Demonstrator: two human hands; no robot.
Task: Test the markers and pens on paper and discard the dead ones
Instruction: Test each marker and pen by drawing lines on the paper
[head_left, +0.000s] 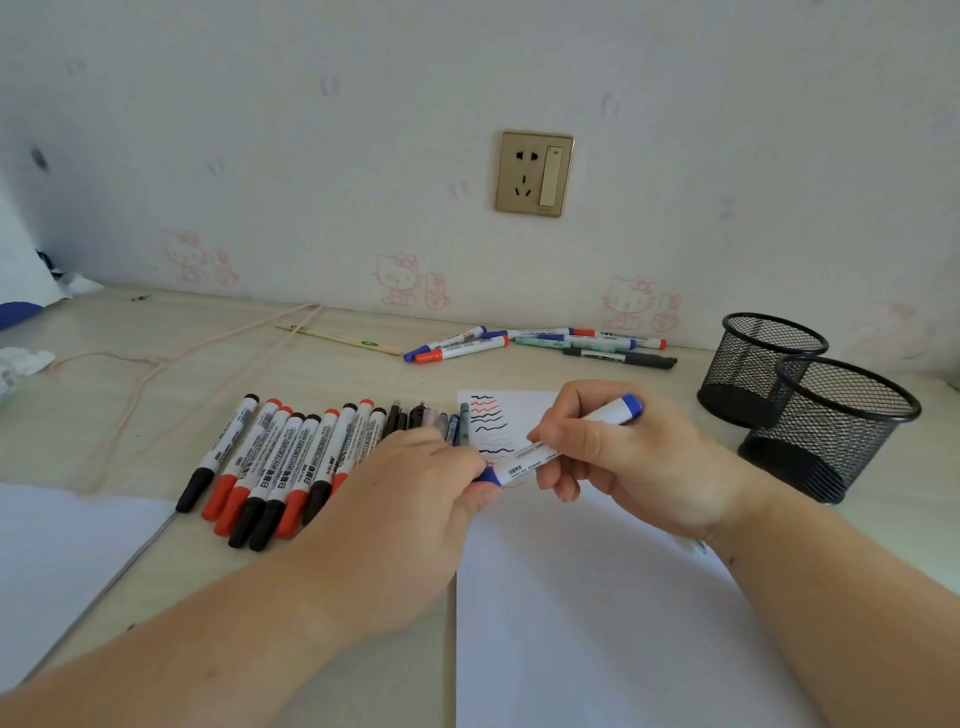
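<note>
Fingers of both hands, left hand (415, 493) and right hand (618, 457), gripping blue marker (561, 441) above paper (597, 597)

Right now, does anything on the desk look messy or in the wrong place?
Yes. A loose heap of markers lies crisscrossed by the wall, unlike the neat row of markers beside the paper. Both mesh pen cups look empty, and a crumpled white scrap sits at the desk's left edge.

Head-worn camera looks forward and down, close over the desk (363, 649).
</note>
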